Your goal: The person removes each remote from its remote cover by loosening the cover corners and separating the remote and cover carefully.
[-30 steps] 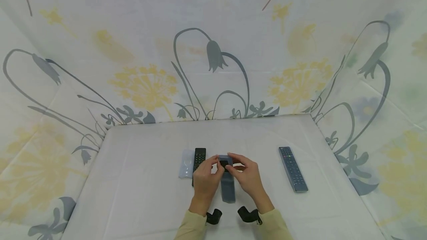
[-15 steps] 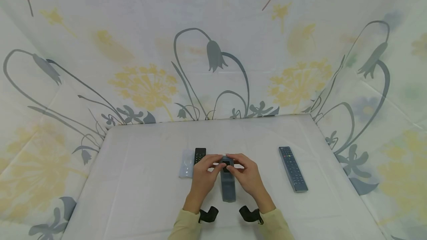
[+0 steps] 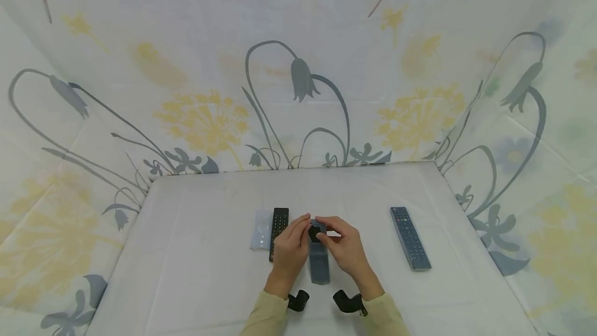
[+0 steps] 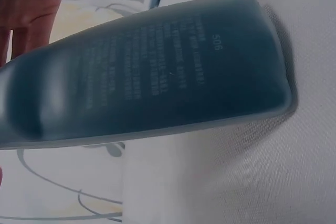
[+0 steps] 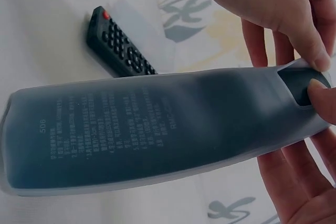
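Observation:
A dark remote control (image 3: 319,263) in a translucent sleeve is held back side up, printed text showing through in the left wrist view. An opening in the sleeve (image 5: 298,85) bares a dark patch near the far end. My left hand (image 3: 290,250) pinches the sleeve's edge there, thumb at the opening's corner. From the other side my right hand (image 3: 345,245) holds the same end, its thumb (image 5: 323,98) on the opening and its fingers (image 5: 291,174) underneath. The near end (image 4: 262,61) lies close over the white cloth.
A black remote (image 3: 281,220) with a red button lies left of my hands, beside a clear plastic packet (image 3: 261,229). Another dark remote (image 3: 410,237) lies to the right. Flowered cloth (image 3: 298,118) walls off the back and sides of the white table (image 3: 196,253).
My left hand shifts left and then back right, its fingers now reaching more upward, uncovering more of the black remote. The right hand stays nearly in place; the sleeved remote barely moves.

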### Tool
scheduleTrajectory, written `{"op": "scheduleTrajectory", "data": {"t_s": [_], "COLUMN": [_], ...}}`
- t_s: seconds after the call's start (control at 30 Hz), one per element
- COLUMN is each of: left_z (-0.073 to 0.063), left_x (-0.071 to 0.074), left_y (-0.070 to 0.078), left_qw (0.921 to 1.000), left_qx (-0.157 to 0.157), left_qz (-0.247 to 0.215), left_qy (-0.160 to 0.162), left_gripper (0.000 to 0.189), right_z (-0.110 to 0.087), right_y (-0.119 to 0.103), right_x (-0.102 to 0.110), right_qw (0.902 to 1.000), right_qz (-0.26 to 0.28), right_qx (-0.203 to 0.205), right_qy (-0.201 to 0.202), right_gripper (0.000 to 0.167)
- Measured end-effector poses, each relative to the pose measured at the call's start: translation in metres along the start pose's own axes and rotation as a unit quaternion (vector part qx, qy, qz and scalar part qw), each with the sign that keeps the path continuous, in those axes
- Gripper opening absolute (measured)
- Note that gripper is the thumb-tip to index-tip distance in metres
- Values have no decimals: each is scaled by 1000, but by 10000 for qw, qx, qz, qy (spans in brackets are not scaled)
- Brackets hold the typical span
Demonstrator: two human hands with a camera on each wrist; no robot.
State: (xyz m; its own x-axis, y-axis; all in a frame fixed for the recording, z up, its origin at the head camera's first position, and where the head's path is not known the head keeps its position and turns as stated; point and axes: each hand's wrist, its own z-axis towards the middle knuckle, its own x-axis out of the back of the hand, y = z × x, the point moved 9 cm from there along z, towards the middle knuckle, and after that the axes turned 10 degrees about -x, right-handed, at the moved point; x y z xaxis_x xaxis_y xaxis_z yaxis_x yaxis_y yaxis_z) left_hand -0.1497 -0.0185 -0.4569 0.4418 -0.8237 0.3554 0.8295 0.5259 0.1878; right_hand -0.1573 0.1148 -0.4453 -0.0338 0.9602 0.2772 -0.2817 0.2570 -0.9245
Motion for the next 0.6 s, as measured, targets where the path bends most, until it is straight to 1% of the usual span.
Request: {"op": "scheduleTrajectory", "data": {"t_s": [0.07,0.17,0.3,0.37,0.43,0.47,0.53,0.6], "left_z": [1,1,-1,-1,-1,-1,-1,-1], "left_x": [-2,-3,-6,-6,-6,-5,-3,-1], "left_y": [0,-3,-9,-12,-13,-13,-11,-7], "left_qw": [10000,9989,9924,9897,9901,9915,9947,9974], "left_qx": [-61,-55,170,315,361,317,132,-123], "left_qz": [-42,-428,-1196,-1375,-1340,-1250,-1013,-706], "left_qy": [-35,-155,-252,-231,-193,-175,-94,-1], "left_gripper": [11,17,34,36,33,30,22,15], "right_z": [0,0,0,0,1,1,1,1], "right_y": [1,2,3,3,4,4,5,4], "right_x": [2,4,7,8,7,6,5,3], "right_qw": [10000,9998,9996,9996,9996,9997,9997,9998], "right_qz": [-66,-132,-131,-112,-64,-27,31,77], "right_qx": [-20,-57,-80,-94,-138,-163,-195,-168], "right_qy": [54,141,253,255,216,189,129,92], "right_gripper": [34,34,34,34,35,35,35,35]}}
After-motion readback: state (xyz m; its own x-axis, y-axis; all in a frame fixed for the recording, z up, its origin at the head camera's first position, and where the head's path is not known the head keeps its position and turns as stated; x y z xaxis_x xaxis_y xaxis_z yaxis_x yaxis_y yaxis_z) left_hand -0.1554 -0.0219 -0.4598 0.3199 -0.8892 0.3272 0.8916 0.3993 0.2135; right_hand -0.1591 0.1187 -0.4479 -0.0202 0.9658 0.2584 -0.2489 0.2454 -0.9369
